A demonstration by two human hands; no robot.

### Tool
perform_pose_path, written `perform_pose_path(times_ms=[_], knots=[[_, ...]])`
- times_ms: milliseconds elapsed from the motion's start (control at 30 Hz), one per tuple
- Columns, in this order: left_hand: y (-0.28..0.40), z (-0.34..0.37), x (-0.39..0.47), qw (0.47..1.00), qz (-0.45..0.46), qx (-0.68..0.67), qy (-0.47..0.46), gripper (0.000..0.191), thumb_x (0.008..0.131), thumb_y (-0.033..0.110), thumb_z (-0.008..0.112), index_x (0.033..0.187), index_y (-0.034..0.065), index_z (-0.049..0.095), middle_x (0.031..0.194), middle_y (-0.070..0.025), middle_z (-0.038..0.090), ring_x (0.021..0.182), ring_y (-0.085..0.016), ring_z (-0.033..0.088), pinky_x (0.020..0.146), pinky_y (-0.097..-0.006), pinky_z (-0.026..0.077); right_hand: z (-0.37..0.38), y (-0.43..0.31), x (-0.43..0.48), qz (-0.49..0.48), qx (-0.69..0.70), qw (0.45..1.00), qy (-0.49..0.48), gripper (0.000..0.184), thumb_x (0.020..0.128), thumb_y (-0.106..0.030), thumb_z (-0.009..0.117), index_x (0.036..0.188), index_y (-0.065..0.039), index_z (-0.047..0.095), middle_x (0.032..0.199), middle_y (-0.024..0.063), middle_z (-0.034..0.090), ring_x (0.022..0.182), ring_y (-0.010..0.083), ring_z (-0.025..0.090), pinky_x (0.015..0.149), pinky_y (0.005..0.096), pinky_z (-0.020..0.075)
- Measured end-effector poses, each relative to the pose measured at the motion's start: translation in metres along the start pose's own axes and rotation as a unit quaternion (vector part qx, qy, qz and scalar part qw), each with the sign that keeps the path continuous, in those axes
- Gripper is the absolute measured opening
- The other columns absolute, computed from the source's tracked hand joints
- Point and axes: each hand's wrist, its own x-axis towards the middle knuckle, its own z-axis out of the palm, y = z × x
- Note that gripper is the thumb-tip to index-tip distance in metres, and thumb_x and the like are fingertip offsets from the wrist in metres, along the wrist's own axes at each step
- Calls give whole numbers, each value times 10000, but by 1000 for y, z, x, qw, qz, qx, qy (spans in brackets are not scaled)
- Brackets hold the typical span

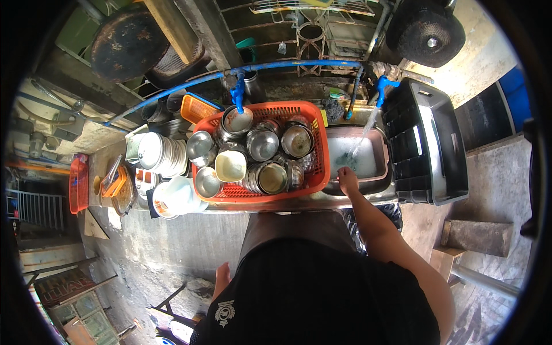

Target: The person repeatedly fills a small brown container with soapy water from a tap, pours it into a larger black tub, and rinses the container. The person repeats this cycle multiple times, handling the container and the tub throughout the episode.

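My right hand (348, 180) is at the front rim of a pinkish plastic basin (384, 151) set in the metal sink. Whether its fingers grip the rim is hard to see. Water runs from the right blue tap (382, 88) into the basin, where white suds float around a dark green patch. Low at my side hangs my left hand (223, 274), away from the counter, its fingers partly out of sight. An orange-red plastic basket (324, 142) stands left of the basin, heaped with metal bowls (263, 144) and one cream square bowl (230, 166).
Stacked white plates (151, 151) and a whitish tub (179, 196) crowd the counter's left part. A black plastic crate (431, 146) stands on its side right of the sink. Behind runs a blue pipe (297, 64) with another blue tap (237, 92) over the basket. A blackened pan (427, 36) hangs upper right.
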Motion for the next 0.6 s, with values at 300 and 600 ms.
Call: perform_pose_path(times_ms=[300, 600], knots=[[-6, 0, 17, 998, 34, -49, -20, 646, 980, 431, 590, 1425, -35, 545, 1462, -255, 552, 1345, -431, 522, 1012, -578, 470, 5, 6, 3, -3, 8, 1000, 4, 335, 1012, -339, 534, 1051, -58, 711, 845, 131, 748, 814, 288, 742, 755, 417, 553], [-25, -9, 44, 969, 137, 197, 57, 604, 975, 443, 569, 1181, -115, 679, 1248, -327, 668, 1245, -427, 611, 1022, -461, 463, 6, 5, 4, -3, 0, 1000, 8, 324, 1007, -332, 532, 1049, -67, 713, 869, 115, 758, 823, 262, 749, 764, 404, 556]])
